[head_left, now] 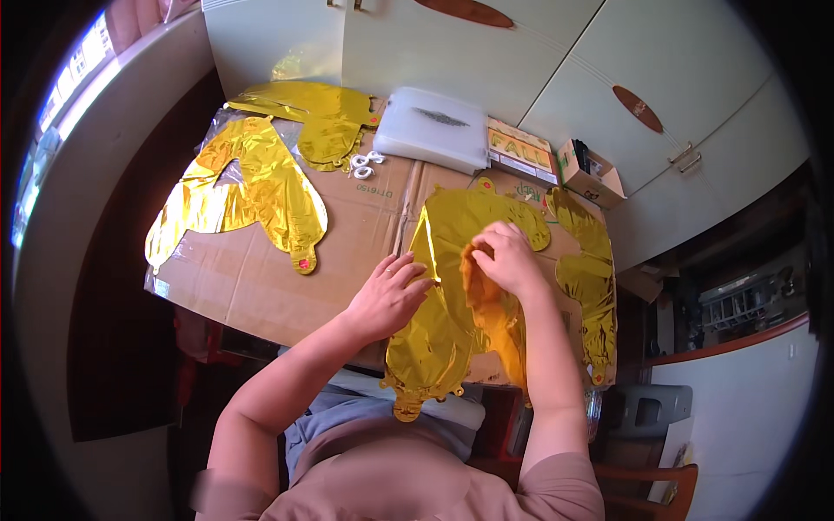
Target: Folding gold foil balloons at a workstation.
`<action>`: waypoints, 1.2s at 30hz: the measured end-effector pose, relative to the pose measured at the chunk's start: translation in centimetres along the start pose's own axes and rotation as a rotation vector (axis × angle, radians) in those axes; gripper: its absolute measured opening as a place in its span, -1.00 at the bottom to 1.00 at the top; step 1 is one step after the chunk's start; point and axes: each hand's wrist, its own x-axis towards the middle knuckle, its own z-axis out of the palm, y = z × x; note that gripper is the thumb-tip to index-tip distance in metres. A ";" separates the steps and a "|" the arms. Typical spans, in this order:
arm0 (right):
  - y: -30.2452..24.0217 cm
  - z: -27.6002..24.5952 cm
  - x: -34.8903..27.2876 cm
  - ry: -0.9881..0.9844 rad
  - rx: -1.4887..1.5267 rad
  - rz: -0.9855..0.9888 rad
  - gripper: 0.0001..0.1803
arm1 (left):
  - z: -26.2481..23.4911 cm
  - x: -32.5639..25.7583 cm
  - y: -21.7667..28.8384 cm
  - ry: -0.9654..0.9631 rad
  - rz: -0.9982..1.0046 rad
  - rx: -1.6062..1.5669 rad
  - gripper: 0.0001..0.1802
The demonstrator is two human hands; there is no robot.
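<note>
A flat gold foil balloon (417, 347) lies in front of me, its near end with a tab hanging past the cardboard's front edge. My left hand (391, 295) rests on its left side, fingers stretched out over the foil. In my right hand (508, 256), the fingers are closed on the top of a crumpled orange cloth (493, 313), which drapes down over the balloon's right part. The cloth hides some of the foil under it.
More flat gold balloons lie at the left (282, 191), far left (334, 117) and right (589, 278). White string coils (363, 165), a translucent plastic box (430, 130), a lettered box (521, 152) and a small open carton (592, 178) line the back of the cardboard (261, 291). Cabinets stand behind.
</note>
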 end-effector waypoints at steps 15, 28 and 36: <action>3.1 1.1 -2.1 -0.052 0.344 0.515 -0.76 | -0.3 0.2 0.3 0.006 -0.022 -0.046 -0.76; -1.0 -0.2 0.0 0.051 0.156 0.314 -0.79 | -0.2 -0.1 0.2 -0.005 -0.025 -0.020 -0.74; -2.0 5.9 7.0 0.157 0.014 -0.198 -0.73 | -0.2 0.2 0.2 -0.020 -0.004 0.008 -0.71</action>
